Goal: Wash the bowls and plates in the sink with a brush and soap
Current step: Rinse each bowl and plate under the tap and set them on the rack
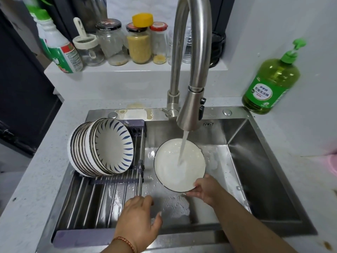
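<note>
A white plate (169, 165) with a dark rim tilts under the running tap (191, 106), covered in soapy water. My right hand (204, 189) grips its near edge, fingers curled round the rim. My left hand (140, 214) hovers over the sink (264, 179), fingers relaxed, holding nothing. Several white bowls with blue leaf marks (102, 148) lean stacked on edge on the drying rack (94, 198) across the sink's left part. A green dish soap bottle (269, 84) with a pump stands on the counter at the back right. No brush is visible.
Glass jars (138, 42) and a cleaner bottle (62, 50) line the white ledge behind the sink. Suds lie on the sink floor. White counter surrounds the sink, with a pink object at the far right edge.
</note>
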{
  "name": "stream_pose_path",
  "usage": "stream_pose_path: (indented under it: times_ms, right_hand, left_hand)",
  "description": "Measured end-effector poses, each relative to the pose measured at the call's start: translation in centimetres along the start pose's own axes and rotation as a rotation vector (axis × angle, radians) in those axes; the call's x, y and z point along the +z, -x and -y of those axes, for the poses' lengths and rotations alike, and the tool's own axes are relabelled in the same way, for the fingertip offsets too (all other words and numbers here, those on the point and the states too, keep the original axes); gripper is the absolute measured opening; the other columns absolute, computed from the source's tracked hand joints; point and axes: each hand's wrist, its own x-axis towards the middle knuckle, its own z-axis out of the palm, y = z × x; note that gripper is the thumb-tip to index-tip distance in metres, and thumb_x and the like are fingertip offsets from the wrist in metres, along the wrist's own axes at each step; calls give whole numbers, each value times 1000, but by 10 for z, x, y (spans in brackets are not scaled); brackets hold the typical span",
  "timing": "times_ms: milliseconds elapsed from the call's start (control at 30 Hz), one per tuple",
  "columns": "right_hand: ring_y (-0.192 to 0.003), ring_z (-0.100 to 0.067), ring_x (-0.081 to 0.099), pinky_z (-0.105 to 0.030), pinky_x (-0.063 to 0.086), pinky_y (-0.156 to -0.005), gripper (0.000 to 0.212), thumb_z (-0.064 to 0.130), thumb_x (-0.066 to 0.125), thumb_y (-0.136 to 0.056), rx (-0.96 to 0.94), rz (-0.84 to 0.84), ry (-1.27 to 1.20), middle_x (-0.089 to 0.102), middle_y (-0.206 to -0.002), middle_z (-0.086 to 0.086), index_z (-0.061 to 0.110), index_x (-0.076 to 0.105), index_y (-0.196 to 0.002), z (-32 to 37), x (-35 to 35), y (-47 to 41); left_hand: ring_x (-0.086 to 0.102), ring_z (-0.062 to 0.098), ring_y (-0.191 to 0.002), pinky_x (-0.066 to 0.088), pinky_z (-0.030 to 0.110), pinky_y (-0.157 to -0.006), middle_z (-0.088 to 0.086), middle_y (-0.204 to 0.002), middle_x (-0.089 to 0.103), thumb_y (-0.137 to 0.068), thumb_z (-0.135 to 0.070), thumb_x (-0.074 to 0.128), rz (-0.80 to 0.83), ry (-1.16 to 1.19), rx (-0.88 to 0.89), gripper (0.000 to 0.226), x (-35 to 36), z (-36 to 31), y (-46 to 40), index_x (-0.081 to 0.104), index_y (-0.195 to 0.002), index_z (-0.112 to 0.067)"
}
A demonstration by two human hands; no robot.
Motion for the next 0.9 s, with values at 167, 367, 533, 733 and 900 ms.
stream_pose_path:
  times_ms: [167,367,533,733,900]
  right_hand:
    - [-82,-42,64,-41,59,-55,42,-16,35,-83,-111,-73,41,57,-108,-25,1,47,-119,11,-7,18]
    - [-69,-41,64,-36,57,-48,34,-15,35,-85,-90,-45,26,58,-100,-31,-12,44,-118,16,-14,42]
    - [-59,-36,65,-35,56,-48,34,-15,37,-84,-99,5,73,58,-94,-32,-14,44,-118,21,-16,63]
    - [-57,-34,64,-33,55,-48,33,-12,36,-83,-108,94,156,63,-76,-25,-10,48,-114,32,-12,82]
    - [-57,-32,64,-34,56,-50,28,-8,38,-86,-130,107,182,63,-75,-23,-9,51,-111,37,-16,88]
  left_hand:
    - [52,4,-63,32,17,-61,-17,-67,55,-74,-53,49,16,36,-20,22,0,0,0,56,-80,-32]
    - [56,13,-74,38,23,-67,-10,-78,59,-78,-51,42,120,95,-67,30,-1,2,2,58,-89,-28]
    - [51,8,-103,37,19,-81,-11,-111,56,-92,-35,43,-98,554,-344,32,-22,-21,-23,55,-120,-25]
    - [67,27,-97,56,40,-78,12,-109,71,-101,-39,43,121,1756,-967,37,-37,-44,-84,61,-121,-13]
    - [65,35,-107,59,49,-67,16,-117,68,-101,-33,44,137,2050,-1029,39,-30,-44,-86,52,-132,-11]
